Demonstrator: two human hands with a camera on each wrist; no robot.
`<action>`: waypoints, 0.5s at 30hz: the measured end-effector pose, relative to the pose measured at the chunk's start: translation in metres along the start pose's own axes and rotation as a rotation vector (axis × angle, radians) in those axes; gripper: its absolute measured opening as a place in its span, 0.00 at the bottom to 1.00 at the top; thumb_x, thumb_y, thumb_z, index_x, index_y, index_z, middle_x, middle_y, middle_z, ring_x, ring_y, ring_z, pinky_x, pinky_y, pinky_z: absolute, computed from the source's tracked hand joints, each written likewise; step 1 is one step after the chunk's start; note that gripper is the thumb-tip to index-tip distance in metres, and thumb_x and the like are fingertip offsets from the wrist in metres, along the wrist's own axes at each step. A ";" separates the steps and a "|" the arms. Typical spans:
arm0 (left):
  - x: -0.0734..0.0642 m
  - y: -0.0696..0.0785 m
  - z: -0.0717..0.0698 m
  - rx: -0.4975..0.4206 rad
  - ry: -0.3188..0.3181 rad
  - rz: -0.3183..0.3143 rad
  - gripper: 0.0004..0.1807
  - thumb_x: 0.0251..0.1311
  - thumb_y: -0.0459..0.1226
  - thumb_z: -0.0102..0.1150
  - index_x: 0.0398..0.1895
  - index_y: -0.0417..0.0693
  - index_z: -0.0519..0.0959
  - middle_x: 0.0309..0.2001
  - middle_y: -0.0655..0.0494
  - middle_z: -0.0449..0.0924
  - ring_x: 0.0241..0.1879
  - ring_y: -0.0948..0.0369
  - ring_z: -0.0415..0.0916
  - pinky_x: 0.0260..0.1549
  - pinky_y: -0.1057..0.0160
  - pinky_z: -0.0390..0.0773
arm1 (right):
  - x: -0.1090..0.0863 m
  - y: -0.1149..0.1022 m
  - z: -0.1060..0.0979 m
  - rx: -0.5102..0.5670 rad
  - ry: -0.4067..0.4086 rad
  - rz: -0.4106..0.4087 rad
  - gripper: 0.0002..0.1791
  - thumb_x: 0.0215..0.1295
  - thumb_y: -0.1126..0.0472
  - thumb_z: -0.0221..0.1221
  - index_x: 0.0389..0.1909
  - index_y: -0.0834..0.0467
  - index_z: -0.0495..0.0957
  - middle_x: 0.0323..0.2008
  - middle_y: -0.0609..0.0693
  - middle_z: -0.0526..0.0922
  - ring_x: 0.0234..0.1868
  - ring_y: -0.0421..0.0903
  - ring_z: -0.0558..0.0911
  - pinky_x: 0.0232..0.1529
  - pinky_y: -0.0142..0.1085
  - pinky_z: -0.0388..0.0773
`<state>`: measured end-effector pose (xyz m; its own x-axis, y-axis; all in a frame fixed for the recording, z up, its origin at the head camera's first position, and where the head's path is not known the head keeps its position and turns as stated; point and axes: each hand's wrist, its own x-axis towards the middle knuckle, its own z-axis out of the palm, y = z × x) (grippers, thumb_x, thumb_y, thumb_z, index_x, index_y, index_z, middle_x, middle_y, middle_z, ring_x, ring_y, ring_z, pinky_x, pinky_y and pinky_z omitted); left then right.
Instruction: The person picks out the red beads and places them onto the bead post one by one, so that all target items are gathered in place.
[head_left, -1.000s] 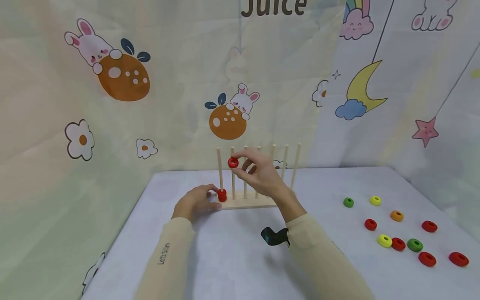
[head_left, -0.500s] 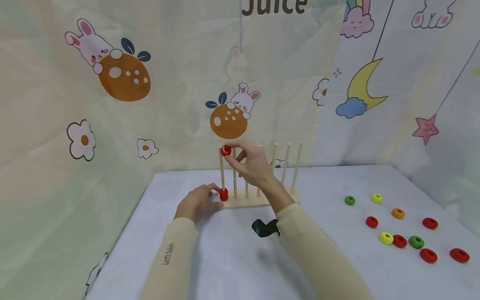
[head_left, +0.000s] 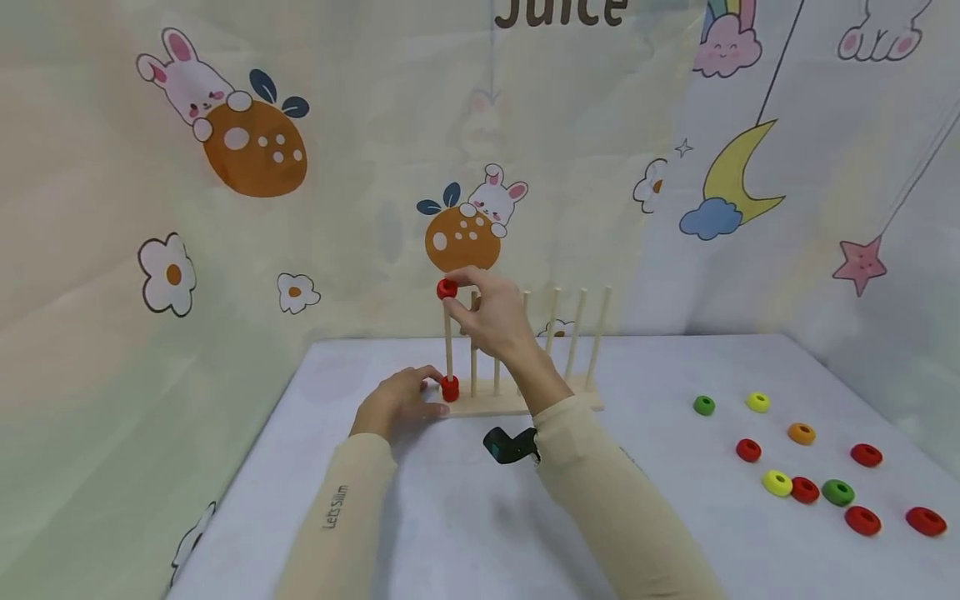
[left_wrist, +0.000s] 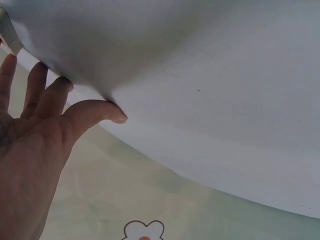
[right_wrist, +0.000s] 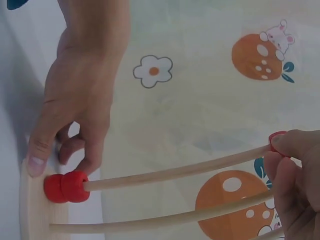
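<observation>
A wooden peg rack (head_left: 495,404) with upright pegs stands at the table's back. Two red beads (right_wrist: 65,187) are stacked at the bottom of its leftmost peg. My left hand (head_left: 396,402) grips the rack's left end, thumb on the front of the base and fingers round beside the stacked beads. In the right wrist view, that thumb rests against the base. My right hand (head_left: 495,317) pinches another red bead (head_left: 447,288) between thumb and index finger, at the tip of the leftmost peg. Whether the peg has entered its hole is hidden by my fingers.
Loose beads lie on the right of the white table: several red ones, such as a red bead (head_left: 862,521), plus green (head_left: 837,492), yellow (head_left: 777,482) and orange beads (head_left: 801,433). A printed cloth (head_left: 360,167) hangs behind. A black device (head_left: 510,446) sits at my right wrist.
My right hand has moved left and up with the red bead, from beside the second peg to the leftmost peg's tip. The left hand stays at the rack's end.
</observation>
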<state>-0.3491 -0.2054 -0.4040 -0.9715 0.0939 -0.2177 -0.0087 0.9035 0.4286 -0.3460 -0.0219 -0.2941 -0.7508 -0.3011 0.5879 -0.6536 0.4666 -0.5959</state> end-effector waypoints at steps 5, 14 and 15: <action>0.004 0.004 0.002 -0.017 -0.008 -0.033 0.32 0.56 0.49 0.76 0.65 0.67 0.76 0.66 0.46 0.77 0.66 0.45 0.72 0.59 0.31 0.73 | -0.002 -0.001 -0.006 -0.021 -0.037 0.065 0.18 0.71 0.59 0.64 0.60 0.56 0.79 0.56 0.52 0.84 0.21 0.47 0.82 0.22 0.36 0.82; 0.003 -0.003 0.002 -0.015 0.012 0.003 0.32 0.57 0.48 0.75 0.65 0.64 0.75 0.66 0.44 0.77 0.66 0.44 0.71 0.62 0.32 0.70 | -0.014 -0.006 -0.013 -0.027 -0.019 -0.007 0.19 0.72 0.57 0.64 0.61 0.57 0.78 0.60 0.52 0.81 0.19 0.45 0.80 0.23 0.35 0.82; 0.002 -0.002 0.003 -0.019 0.011 0.002 0.32 0.57 0.49 0.75 0.66 0.64 0.75 0.66 0.45 0.76 0.67 0.44 0.71 0.62 0.31 0.70 | -0.018 -0.006 -0.015 -0.019 -0.029 -0.009 0.19 0.72 0.58 0.64 0.61 0.57 0.78 0.60 0.53 0.81 0.16 0.44 0.79 0.20 0.35 0.81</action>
<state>-0.3504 -0.2059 -0.4077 -0.9741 0.0909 -0.2069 -0.0111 0.8951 0.4457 -0.3274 -0.0071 -0.2928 -0.7473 -0.3298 0.5769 -0.6590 0.4791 -0.5798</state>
